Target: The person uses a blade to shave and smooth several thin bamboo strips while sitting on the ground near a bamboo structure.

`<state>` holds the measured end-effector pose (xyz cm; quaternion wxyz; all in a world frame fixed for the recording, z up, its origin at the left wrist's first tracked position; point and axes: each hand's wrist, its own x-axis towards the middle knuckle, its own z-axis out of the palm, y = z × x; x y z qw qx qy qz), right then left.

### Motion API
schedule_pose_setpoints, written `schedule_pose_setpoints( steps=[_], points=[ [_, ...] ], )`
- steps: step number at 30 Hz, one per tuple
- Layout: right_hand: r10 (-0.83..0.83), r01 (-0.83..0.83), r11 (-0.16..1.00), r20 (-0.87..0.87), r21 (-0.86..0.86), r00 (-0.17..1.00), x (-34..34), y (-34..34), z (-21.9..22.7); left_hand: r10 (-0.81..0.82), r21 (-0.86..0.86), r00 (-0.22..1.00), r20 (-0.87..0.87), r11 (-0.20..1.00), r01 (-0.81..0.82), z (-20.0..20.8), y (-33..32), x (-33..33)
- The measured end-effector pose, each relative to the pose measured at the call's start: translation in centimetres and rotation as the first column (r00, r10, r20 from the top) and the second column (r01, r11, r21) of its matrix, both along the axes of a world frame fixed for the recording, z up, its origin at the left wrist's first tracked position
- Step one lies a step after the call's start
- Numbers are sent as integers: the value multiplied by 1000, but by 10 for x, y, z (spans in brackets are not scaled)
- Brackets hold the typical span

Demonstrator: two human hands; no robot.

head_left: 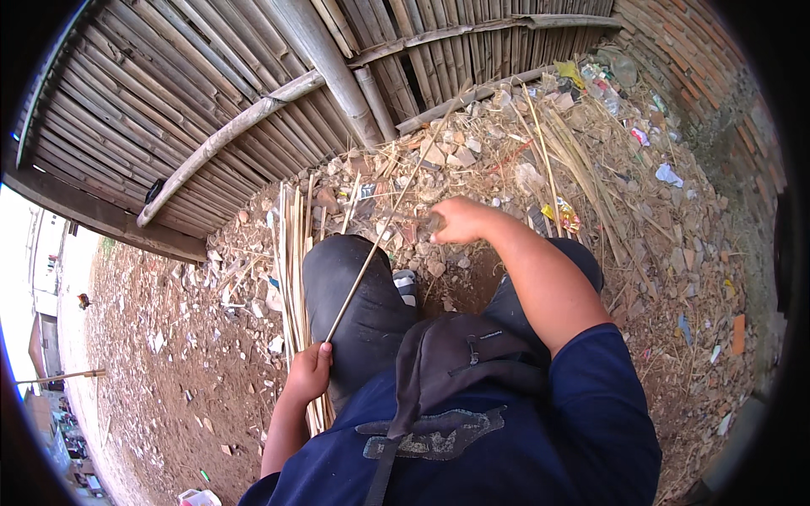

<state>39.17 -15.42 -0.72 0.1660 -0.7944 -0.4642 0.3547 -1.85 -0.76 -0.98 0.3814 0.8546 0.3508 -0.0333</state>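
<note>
My left hand (pixel 310 373) is closed beside my left thigh, gripping the near end of a long thin bamboo strip (pixel 368 263). The strip slants away over my left knee toward the bamboo wall. In front of my knees my right hand (pixel 462 221) is closed round the short handle of a knife (pixel 434 222). Its dull blade points left toward the strip and blends into the rubble; whether the two touch I cannot tell. A bundle of pale split bamboo strips (pixel 292 278) lies along the outside of my left leg, partly under my left forearm.
More bamboo strips (pixel 582 160) lie on the ground beyond my right knee. A bamboo slat wall (pixel 169 110) with poles stands ahead and left, a brick wall (pixel 700 59) at far right. Broken stones and litter cover the ground. A black bag (pixel 460 350) rests on my lap.
</note>
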Motion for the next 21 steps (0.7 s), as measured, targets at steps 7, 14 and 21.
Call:
schedule_pose_setpoints(
  steps=[7,14,21],
  points=[
    [37,-39,999,92,13,995,-17,3,18,-21,-8,1000,18,1000,21,4,-1,0],
    [-71,71,995,8,-69,997,19,-4,-11,-18,29,1000,5,999,18,5,-4,1],
    [-355,425,891,-340,159,871,27,-13,-12,-46,-8,999,-7,999,46,13,2,-2]
  ],
)
